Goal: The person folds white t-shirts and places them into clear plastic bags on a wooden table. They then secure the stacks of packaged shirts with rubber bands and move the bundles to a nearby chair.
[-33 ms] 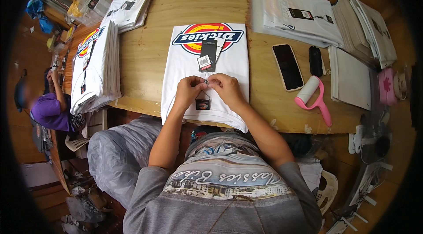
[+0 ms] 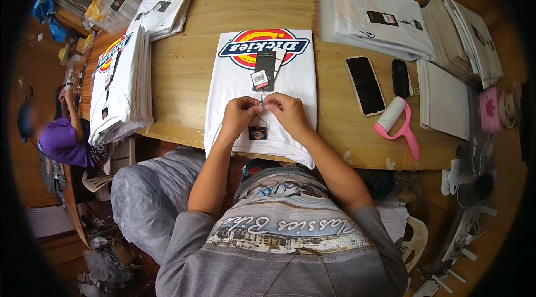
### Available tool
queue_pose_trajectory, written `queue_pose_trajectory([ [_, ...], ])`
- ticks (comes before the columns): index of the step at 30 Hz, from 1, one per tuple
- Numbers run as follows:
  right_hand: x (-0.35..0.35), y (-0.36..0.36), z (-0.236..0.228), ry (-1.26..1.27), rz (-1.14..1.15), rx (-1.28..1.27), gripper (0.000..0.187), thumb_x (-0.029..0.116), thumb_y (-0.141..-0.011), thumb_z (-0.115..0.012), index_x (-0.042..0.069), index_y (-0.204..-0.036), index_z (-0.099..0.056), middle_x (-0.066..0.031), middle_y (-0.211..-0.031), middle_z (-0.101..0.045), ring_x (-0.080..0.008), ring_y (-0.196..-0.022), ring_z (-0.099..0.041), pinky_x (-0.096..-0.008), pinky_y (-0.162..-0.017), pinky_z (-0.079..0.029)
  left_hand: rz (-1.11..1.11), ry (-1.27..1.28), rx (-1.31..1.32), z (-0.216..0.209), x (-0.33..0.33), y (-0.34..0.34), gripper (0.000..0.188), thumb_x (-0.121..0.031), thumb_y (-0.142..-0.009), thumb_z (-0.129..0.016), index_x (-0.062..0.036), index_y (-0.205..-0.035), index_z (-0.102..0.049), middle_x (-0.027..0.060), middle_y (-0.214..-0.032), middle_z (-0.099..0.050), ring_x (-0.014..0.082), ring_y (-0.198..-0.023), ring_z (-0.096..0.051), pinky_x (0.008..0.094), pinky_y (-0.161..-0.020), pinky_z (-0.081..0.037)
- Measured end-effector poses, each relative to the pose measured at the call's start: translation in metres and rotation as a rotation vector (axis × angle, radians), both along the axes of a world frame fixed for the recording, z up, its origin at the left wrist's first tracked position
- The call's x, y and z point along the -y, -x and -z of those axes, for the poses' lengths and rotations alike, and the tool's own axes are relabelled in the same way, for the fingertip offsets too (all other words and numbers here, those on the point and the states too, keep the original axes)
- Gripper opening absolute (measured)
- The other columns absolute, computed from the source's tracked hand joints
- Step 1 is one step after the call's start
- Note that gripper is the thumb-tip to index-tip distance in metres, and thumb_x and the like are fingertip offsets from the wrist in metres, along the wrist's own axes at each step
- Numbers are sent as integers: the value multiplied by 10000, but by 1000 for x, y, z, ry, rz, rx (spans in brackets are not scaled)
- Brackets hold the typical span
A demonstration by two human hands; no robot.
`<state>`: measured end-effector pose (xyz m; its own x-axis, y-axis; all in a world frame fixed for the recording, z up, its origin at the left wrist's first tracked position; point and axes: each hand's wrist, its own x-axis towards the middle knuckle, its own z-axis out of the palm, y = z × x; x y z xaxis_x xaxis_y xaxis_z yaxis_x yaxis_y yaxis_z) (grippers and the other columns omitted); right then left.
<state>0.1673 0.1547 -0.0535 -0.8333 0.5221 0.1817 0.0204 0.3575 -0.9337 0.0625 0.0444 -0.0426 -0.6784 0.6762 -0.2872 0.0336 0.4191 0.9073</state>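
Note:
A folded white T-shirt [image 2: 229,87] with a colourful printed logo lies before me at the table's near edge. Over its print rest black and white hang tags [image 2: 264,64], joined to a dark string [image 2: 262,96]. Above the shirt's near half, my left hand [image 2: 241,113] pinches the string between thumb and fingertips. My right hand [image 2: 287,111] pinches it from the other side, the fingertips of both hands almost meeting. Just below them a small black square tag [image 2: 257,132] hangs on the string's loop and lies on the fabric. The exact spot gripped is partly hidden by my fingers.
Stacked folded white shirts [image 2: 120,87] stand at the left, with bagged shirts [image 2: 385,23] at the far right. A phone [image 2: 365,84], a black case [image 2: 400,77] and a pink lint roller [image 2: 403,124] lie right of the shirt. Another person [image 2: 64,140] sits at far left.

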Motion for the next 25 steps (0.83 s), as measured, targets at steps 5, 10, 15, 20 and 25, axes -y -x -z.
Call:
queue_pose_trajectory([
  [5,-1,6,-3,79,-8,35,115,10,-711,-578,-15,-823,-572,-95,-721,-614,-140,-631,-589,-231,-575,-456,-3,-78,243,-3,0,4,91,-69,-750,-595,12,-785,-571,31,-696,-570,69,-593,-510,170,-536,-418],
  [10,2,8,1,183,13,-2,63,33,-714,-557,4,-768,-572,-114,-689,-599,-189,-617,-597,-267,-558,-447,32,-91,276,-1,-1,8,104,-47,-734,-605,39,-785,-580,44,-673,-575,60,-560,-495,178,-488,-411],
  [15,1,7,0,15,-3,33,92,-21,-720,-550,-30,-811,-564,-78,-686,-599,-110,-609,-570,-209,-561,-448,51,-84,282,2,-2,9,98,-58,-742,-600,29,-782,-578,36,-673,-572,57,-554,-490,174,-488,-403],
  [20,4,11,4,135,55,37,76,-18,-721,-554,-33,-794,-564,-74,-678,-596,-106,-592,-560,-210,-557,-443,58,-89,327,8,-3,13,98,-64,-751,-593,25,-785,-572,32,-675,-570,57,-552,-488,175,-488,-402],
  [25,4,11,4,124,56,114,88,26,-724,-561,-5,-805,-578,-102,-695,-613,-157,-624,-595,-237,-564,-444,67,-137,342,16,-3,15,90,-47,-736,-600,34,-770,-585,48,-647,-576,71,-518,-491,186,-467,-402],
])
